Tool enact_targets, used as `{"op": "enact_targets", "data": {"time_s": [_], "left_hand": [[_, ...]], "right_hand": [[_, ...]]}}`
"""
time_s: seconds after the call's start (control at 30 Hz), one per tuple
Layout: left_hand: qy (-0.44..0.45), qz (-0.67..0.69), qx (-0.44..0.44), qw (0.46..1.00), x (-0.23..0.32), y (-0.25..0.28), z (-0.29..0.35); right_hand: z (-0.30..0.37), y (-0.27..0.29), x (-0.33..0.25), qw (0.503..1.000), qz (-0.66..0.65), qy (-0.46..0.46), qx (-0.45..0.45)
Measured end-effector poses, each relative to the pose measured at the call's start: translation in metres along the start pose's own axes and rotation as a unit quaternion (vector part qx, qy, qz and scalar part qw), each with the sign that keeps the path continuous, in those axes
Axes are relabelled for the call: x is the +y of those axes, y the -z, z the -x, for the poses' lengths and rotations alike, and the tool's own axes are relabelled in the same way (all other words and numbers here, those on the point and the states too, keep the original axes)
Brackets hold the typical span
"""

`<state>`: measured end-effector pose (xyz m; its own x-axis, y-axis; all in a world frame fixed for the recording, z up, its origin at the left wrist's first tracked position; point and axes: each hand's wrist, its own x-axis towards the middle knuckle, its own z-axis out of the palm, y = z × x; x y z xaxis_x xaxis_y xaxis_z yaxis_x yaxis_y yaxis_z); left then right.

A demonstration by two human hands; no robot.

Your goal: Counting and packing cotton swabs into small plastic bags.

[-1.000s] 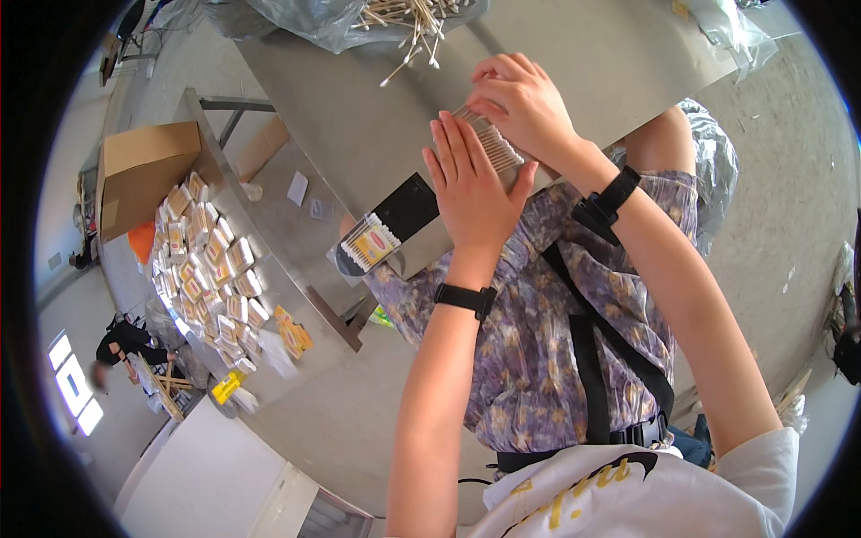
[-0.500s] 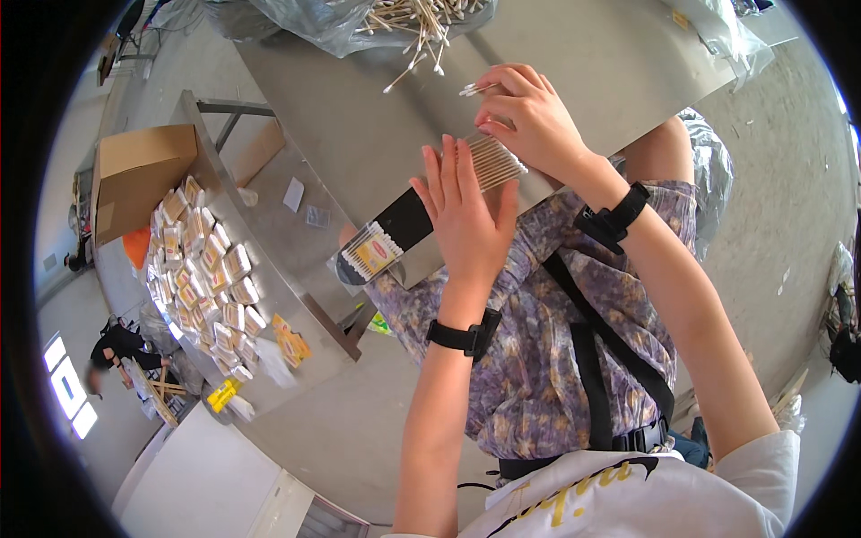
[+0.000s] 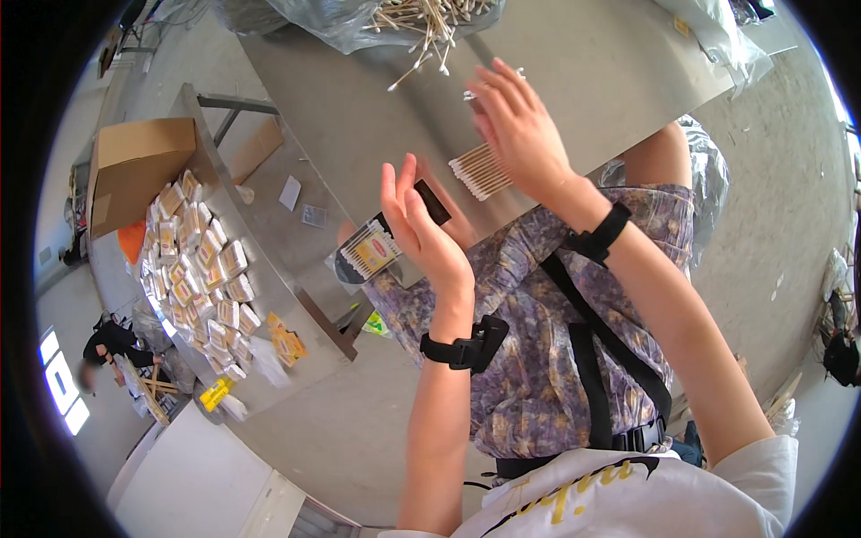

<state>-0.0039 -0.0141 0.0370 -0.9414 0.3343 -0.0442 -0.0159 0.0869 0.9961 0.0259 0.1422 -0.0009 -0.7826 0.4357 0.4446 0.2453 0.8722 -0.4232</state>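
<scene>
cotton swabs, a neat bundle of wooden sticks with white tips, are lying under the right hand, near the edge of the grey metal table. the right hand is hovering over them with fingers spread and slightly curled, not gripping; whether it is touching the bundle cannot be told. the left hand is standing open, palm flat and fingers together, just in front of a small black and yellow swab box beside it. more loose swabs are spilling from a clear plastic bag at the far side of the table. many small packed boxes are lying in rows on a side shelf by a cardboard carton.
</scene>
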Motion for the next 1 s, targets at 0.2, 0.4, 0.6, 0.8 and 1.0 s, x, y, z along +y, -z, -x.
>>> {"op": "enact_targets", "data": {"time_s": [0.2, 0.4, 0.6, 0.8, 1.0], "left_hand": [[0.023, 0.134, 0.068, 0.988, -0.004, 0.01, -0.005], [0.023, 0.222, 0.105, 0.969, -0.013, 0.006, -0.021], [0.032, 0.217, 0.08, 0.972, -0.015, 0.006, -0.011], [0.042, 0.229, 0.095, 0.968, -0.011, 0.005, -0.01], [-0.054, 0.07, 0.207, 0.974, 0.004, 0.053, -0.02]], "right_hand": [[0.008, -0.017, -0.022, 0.995, 0.019, 0.059, -0.075], [0.004, -0.038, -0.056, 0.993, -0.014, 0.071, -0.093], [0.005, -0.044, -0.073, 0.984, -0.057, 0.105, -0.135], [0.005, -0.043, -0.076, 0.982, -0.026, 0.125, -0.138], [0.002, -0.046, -0.073, 0.98, 0.058, 0.14, -0.13]]}}
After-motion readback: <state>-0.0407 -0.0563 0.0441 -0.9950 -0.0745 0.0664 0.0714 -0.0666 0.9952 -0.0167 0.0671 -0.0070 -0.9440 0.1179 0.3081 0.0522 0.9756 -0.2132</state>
